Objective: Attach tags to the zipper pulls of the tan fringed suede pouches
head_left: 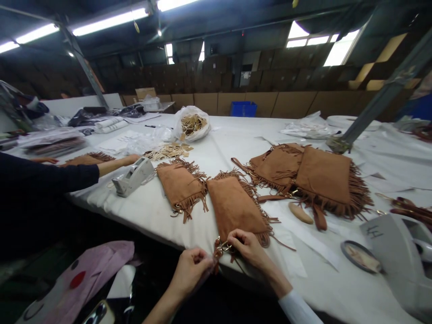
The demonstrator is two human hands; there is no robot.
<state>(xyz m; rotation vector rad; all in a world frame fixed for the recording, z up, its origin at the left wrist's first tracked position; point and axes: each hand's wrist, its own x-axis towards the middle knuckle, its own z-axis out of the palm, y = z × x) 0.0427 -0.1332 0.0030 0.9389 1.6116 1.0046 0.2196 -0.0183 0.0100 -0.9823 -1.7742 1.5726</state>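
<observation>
In front of me a brown suede fringed pouch (232, 204) lies at the table's near edge, fringe along its right side. Its near corner carries gold-coloured metal hardware (224, 246) and short brown leather pieces (218, 255). My right hand (248, 245) has thumb and finger closed on that hardware. Just left of the leather pieces, my left hand (195, 266) is pinched shut; what sits between its fingertips is too small to make out. A second fringed pouch (180, 182) lies to the left, its fringe touching the first.
More fringed pouches (324, 175) overlap at the right, near a tan oval object (300, 213). Tape dispensers stand left (133, 176) and right (400, 252). A plastic bag (192, 123) of tan pieces is farther back. A co-worker's dark sleeve (77, 177) reaches in from the left.
</observation>
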